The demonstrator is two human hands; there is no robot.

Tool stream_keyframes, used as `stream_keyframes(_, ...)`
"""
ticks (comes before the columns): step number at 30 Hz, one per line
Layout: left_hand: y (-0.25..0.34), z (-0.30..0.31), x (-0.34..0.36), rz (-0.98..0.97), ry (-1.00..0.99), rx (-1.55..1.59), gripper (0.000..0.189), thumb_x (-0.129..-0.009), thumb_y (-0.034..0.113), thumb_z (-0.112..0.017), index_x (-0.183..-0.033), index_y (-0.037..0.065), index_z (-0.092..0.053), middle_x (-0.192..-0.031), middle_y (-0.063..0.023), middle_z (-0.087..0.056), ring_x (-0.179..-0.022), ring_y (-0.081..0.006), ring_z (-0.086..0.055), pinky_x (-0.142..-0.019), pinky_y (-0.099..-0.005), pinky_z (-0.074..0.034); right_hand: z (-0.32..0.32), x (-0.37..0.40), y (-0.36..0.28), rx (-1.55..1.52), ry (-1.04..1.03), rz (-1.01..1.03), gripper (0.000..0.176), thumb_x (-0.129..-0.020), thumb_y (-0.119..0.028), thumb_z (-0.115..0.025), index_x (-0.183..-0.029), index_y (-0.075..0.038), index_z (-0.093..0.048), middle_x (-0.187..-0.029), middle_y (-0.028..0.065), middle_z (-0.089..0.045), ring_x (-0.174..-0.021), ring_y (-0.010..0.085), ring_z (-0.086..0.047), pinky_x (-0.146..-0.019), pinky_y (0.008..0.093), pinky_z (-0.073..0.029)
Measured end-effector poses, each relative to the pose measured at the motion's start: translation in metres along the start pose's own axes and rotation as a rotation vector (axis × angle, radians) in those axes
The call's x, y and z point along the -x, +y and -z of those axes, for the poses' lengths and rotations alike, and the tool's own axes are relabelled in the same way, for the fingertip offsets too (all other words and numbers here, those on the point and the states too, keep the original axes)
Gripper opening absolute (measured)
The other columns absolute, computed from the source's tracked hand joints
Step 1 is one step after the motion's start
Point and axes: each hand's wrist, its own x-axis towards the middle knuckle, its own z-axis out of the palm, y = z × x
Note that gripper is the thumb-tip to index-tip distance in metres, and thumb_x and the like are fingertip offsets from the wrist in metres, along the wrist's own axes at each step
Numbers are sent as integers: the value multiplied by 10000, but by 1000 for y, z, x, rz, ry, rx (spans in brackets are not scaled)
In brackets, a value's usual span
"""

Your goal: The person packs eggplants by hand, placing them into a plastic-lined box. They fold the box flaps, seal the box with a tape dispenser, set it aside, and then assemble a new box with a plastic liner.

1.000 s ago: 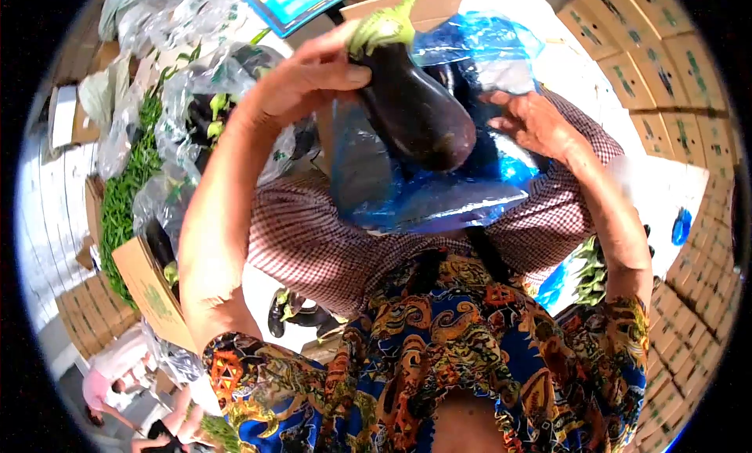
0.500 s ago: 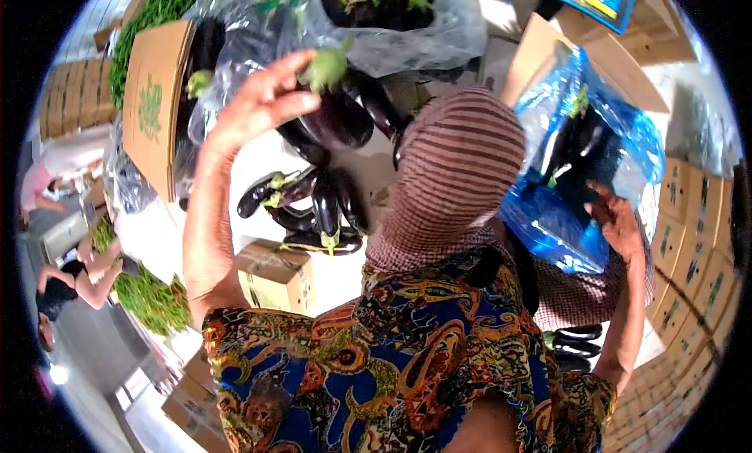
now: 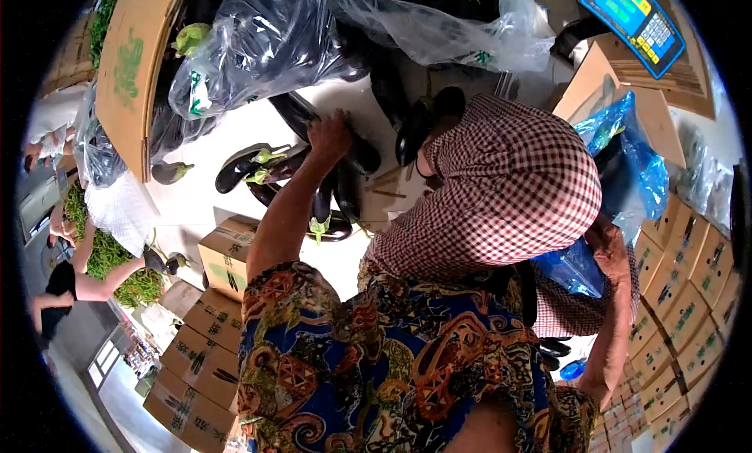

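My left hand (image 3: 329, 137) is closed over a dark purple eggplant (image 3: 362, 155) on the white floor. Beside it lie more glossy eggplants (image 3: 235, 171) with green caps, several of them in a loose pile. My right hand (image 3: 609, 245), by my bent knee, has its fingers curled at the edge of a blue plastic bag (image 3: 573, 266) that lines an open carton. Part of that bag, with dark eggplants inside, is hidden behind my knee in checked trousers.
Clear plastic sheeting (image 3: 274, 45) covers eggplants in front of me, beside an upright carton flap (image 3: 129, 77). A digital scale display (image 3: 633, 26) stands front right. Stacked cartons (image 3: 681, 273) line the right side. Green peppers (image 3: 141, 284) and another person (image 3: 63, 288) are at left.
My left hand has come down from a green-capped eggplant near the plastic to the floor pile. My right hand has moved down and curled at the bag's edge. My view has shifted.
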Motion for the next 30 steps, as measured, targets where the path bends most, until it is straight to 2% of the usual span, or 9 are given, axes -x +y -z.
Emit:
stream_keyframes(1, 17, 16, 7, -52, 146, -52, 461, -812, 320, -640, -1199, 89, -540, -1039, -202, -612, -963, -419, -579, -799, -502, -478, 10, 5, -4, 373, -75, 2, 438, -830, -20, -575, -1263, 18, -522, -1168, 142, -618, -1011, 209, -585, -859, 252, -446)
stream_keyframes(5, 73, 5, 11, -393, 394, 292, 499, -774, 312, -684, -1178, 64, -527, -1036, -190, -551, -976, -410, -526, -814, -515, -448, 19, 18, 49, 160, -33, -135, 476, -813, -12, -546, -1288, -26, -511, -1258, 124, -574, -1121, 232, -532, -966, 280, -386)
stream_keyframes(7, 110, -11, 6, -368, 303, 437, 534, -757, 304, -706, -1173, 24, -522, -1055, -194, -519, -1002, -413, -503, -855, -502, -418, 15, 16, 41, -164, -33, -203, 467, -826, 11, -522, -1290, -39, -513, -1273, 112, -567, -1131, 232, -528, -976, 284, -383)
stream_keyframes(12, 138, -15, -1, -222, 201, 217, 576, -711, 314, -736, -1179, 46, -535, -1172, -212, -474, -1115, -393, -475, -813, -496, -462, 0, -2, -6, 65, -37, -154, 345, -880, 3, -521, -1220, -30, -571, -1190, 112, -624, -1031, 259, -598, -900, 321, -454)
stream_keyframes(20, 47, -5, 25, -75, 36, 457, 450, -729, 353, -743, -1037, 37, -655, -973, -180, -666, -839, -345, -643, -731, -435, -515, -2, 3, 31, 364, -60, 153, 376, -907, -54, -522, -1280, -21, -486, -1275, 112, -559, -1119, 234, -545, -959, 316, -414)
stream_keyframes(21, 18, -52, 11, -43, -17, 827, 442, -733, 339, -747, -1039, 34, -656, -981, -164, -679, -799, -329, -654, -696, -411, -521, 5, 11, 53, 520, -65, 22, 403, -932, -88, -517, -1317, -28, -417, -1335, 84, -497, -1183, 198, -484, -997, 306, -383)
stream_keyframes(22, 22, -37, 16, -22, -13, 702, 443, -730, 335, -754, -1038, 31, -655, -983, -156, -680, -802, -324, -653, -698, -409, -520, -2, 7, 45, 1054, -212, -267, 436, -968, -161, -477, -1373, -40, -370, -1375, 75, -470, -1226, 185, -449, -1038, 312, -348)
stream_keyframes(25, 47, -9, 41, 137, 80, 531, 459, -668, 321, -761, -1016, 44, -651, -964, -168, -674, -843, -329, -648, -728, -421, -514, -4, -8, 57, 880, -165, 105, 419, -964, -155, -399, -1380, -120, -440, -1398, 89, -456, -1235, 239, -452, -1048, 311, -340)
stream_keyframes(30, 12, -54, 45, 394, 204, 975, 497, -626, 342, -779, -988, 33, -635, -918, -188, -668, -880, -342, -648, -750, -443, -508, 14, -10, 94, 202, -141, 27, 485, -872, -18, -541, -1345, -24, -433, -1379, 95, -467, -1122, 240, -515, -977, 316, -423)
